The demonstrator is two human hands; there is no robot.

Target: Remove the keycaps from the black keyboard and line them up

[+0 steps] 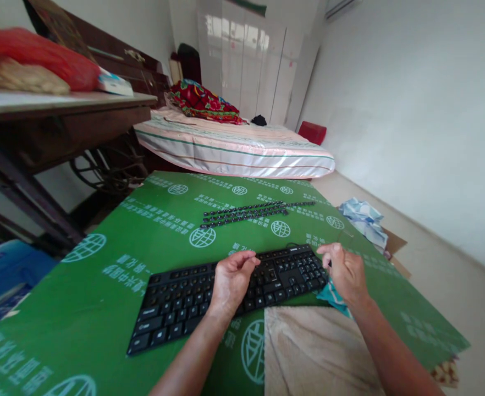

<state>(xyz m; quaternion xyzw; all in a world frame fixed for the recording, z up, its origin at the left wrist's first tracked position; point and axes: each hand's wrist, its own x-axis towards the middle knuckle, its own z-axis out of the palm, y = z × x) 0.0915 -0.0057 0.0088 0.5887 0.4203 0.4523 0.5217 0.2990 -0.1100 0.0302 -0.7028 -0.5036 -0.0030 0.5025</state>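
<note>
A black keyboard (pixel 176 305) lies slantwise on the green printed board (pixel 114 264) in front of me. My left hand (pixel 231 280) hovers over the keyboard's middle, fingers curled with thumb and fingertips pinched together; what they hold is too small to make out. My right hand (pixel 345 270) is at the keyboard's right end, fingers bent and pinched, over a teal cloth (pixel 331 296) that pokes out beneath it. Whether it grips the cloth I cannot tell. Rows of black keycap strips (pixel 251 212) lie farther back on the board.
A beige towel (pixel 308 352) covers the board's near edge. A dark wooden table (pixel 53 121) with red bundles stands left, a bed (pixel 234 146) lies behind, and a cardboard box with blue-white cloth (pixel 364 217) sits on the floor at right.
</note>
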